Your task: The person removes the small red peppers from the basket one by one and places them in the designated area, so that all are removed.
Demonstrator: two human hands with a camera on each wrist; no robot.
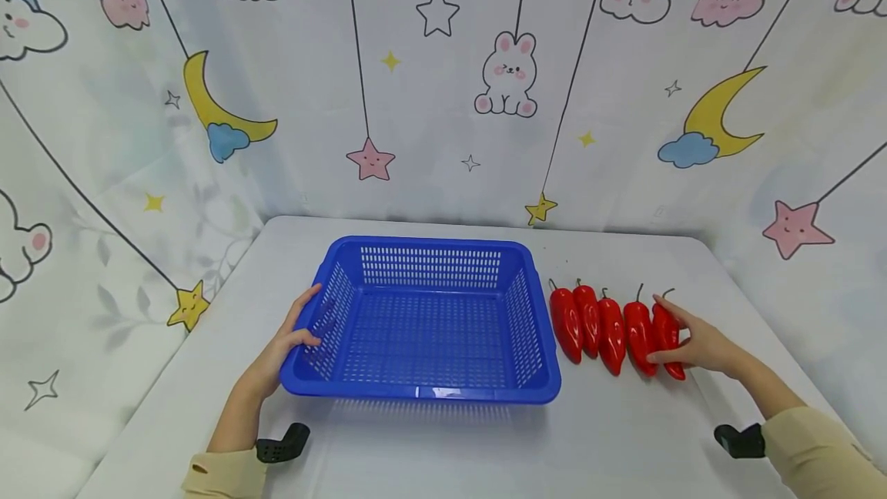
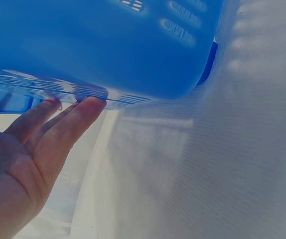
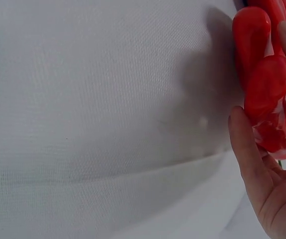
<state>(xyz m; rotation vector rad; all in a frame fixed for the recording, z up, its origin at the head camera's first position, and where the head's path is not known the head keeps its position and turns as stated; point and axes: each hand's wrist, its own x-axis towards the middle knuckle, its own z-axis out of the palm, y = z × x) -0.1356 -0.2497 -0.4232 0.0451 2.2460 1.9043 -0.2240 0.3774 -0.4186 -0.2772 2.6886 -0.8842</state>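
A blue plastic basket [image 1: 419, 393] with slotted walls sits on the white table. My left hand [image 1: 282, 341] grips its left rim, thumb over the edge; in the left wrist view the fingers [image 2: 68, 124] reach the slotted wall from outside. To the right of the basket, several glossy red peppers [image 1: 611, 336] lie side by side, stems pointing away. My right hand [image 1: 707, 345] holds the rightmost red pepper [image 1: 667, 329], index finger near its stem end and thumb near its tip, beside the neighbouring pepper [image 1: 638, 333]. Peppers [image 3: 267, 84] overlap one another in the right wrist view.
The white table [image 1: 430, 460] extends in front of the basket and past the peppers on the right. A printed cloth [image 1: 436, 98] with moons, stars and rabbits hangs behind and on both sides. Black wrist devices [image 1: 282, 443] stick out by both sleeves.
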